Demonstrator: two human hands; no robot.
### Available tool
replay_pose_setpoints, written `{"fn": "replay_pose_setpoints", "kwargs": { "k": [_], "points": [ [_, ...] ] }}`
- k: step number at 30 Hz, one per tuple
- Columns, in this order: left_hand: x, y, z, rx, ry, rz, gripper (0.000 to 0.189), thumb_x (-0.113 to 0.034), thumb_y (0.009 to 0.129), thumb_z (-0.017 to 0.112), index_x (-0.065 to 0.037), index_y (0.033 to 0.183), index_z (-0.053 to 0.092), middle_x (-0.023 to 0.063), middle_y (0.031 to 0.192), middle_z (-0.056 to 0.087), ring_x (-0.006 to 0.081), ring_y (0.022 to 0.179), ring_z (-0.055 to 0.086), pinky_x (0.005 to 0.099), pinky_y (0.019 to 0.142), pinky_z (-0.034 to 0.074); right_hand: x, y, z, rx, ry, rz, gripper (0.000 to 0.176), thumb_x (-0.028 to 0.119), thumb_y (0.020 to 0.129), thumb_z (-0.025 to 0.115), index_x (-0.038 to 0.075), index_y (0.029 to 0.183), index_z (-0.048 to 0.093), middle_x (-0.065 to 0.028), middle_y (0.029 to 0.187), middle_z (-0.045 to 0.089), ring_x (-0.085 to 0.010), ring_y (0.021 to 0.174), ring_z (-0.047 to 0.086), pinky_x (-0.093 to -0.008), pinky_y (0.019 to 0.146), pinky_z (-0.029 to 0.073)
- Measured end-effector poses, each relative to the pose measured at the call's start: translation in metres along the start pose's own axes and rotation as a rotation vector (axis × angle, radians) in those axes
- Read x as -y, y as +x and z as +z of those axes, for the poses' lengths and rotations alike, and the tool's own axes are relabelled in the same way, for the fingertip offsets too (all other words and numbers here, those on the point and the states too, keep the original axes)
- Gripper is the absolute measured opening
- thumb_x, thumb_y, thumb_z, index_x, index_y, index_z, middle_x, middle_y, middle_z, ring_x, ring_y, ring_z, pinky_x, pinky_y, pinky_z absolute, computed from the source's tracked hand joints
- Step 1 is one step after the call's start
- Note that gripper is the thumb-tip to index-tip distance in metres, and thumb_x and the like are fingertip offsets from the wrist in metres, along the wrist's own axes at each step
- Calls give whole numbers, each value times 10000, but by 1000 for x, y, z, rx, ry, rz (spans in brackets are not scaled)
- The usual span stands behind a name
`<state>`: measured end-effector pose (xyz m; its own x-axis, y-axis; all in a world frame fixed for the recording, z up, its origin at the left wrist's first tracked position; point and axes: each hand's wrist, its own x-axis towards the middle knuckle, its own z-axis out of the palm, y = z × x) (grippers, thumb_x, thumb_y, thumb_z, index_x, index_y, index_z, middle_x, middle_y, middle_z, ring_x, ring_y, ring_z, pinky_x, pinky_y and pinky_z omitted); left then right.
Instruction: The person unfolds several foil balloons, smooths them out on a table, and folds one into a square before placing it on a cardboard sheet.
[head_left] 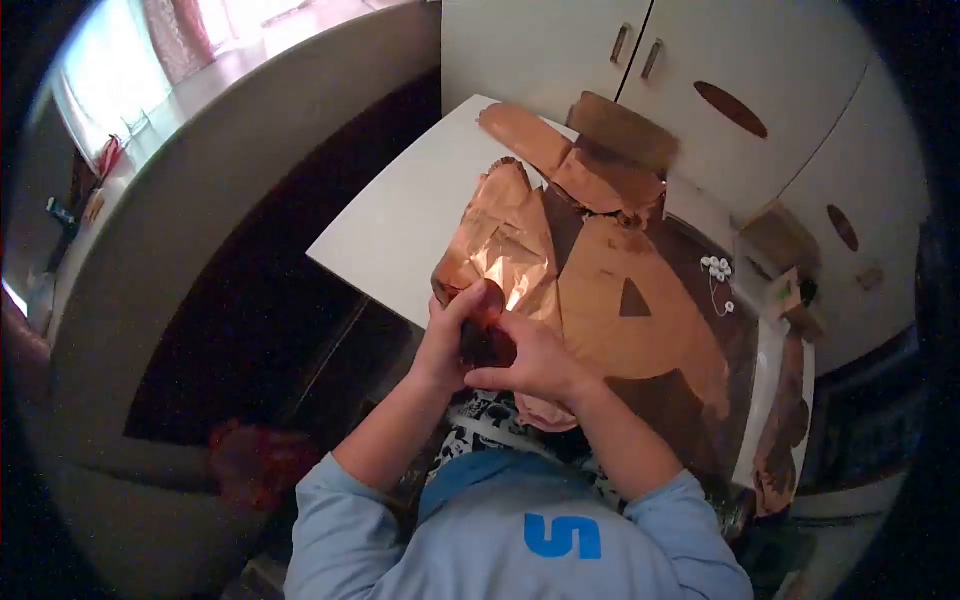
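Observation:
A crumpled brown paper piece (505,235) with a jagged top edge lies over the front part of the white table. My left hand (447,340) is closed on its near left edge, thumb on top. My right hand (535,362) is curled around the near side of the same paper, close to my left hand. Between the two hands the paper looks dark and folded; its exact shape there is hard to make out. To the right lies a large flat brown paper piece (650,300) with a dark triangle on it.
More brown paper (610,180) lies at the back of the white table (390,210). Small white round items (716,267) on a string are at the right, near a small open box (790,293). White cabinet doors (760,60) stand behind.

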<state>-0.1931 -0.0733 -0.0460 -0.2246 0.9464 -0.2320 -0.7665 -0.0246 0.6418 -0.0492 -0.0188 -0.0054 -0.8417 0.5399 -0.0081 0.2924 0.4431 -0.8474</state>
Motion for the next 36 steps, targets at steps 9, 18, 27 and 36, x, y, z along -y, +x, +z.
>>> {"fn": "replay_pose_setpoints", "kwargs": {
  "k": [9, 18, 27, 36],
  "points": [
    [3, 0, 13, -80, 87, 110, 518, -279, 849, 707, -61, 1224, 423, 94, 1050, 562, 172, 837, 611, 308, 694, 542, 3, 2, 5, -65, 141, 65, 611, 381, 775, 733, -10, 1208, 548, -194, 1052, 669, -318, 977, 657, -393, 902, 499],
    [9, 9, 0, -77, 28, -26, 349, -409, 917, 590, -84, 1045, 566, 66, 872, 627, 186, 737, 621, 342, 670, 537, -12, 2, 5, -95, 231, 90, 368, 244, 885, 561, -18, 1144, 570, -165, 942, 675, -250, 899, 643, -377, 810, 491],
    [9, 7, -1, 9, -9, -11, 352, -390, 924, 563, -66, 1056, 603, 81, 892, 659, 214, 808, 645, 359, 730, 541, -30, 11, 10, -118, 484, 109, 305, 224, 862, 603, -8, 1060, 613, -154, 921, 682, -222, 873, 654, -367, 776, 503],
    [12, 1, -5, -9, -62, -27, 357, -318, 899, 598, -77, 1160, 567, 99, 1032, 643, 248, 933, 640, 397, 835, 527, -24, 16, 32, -435, 20, 123, 226, 209, 853, 697, -6, 919, 686, -74, 757, 679, -154, 717, 657, -313, 668, 517]
  ]
}}
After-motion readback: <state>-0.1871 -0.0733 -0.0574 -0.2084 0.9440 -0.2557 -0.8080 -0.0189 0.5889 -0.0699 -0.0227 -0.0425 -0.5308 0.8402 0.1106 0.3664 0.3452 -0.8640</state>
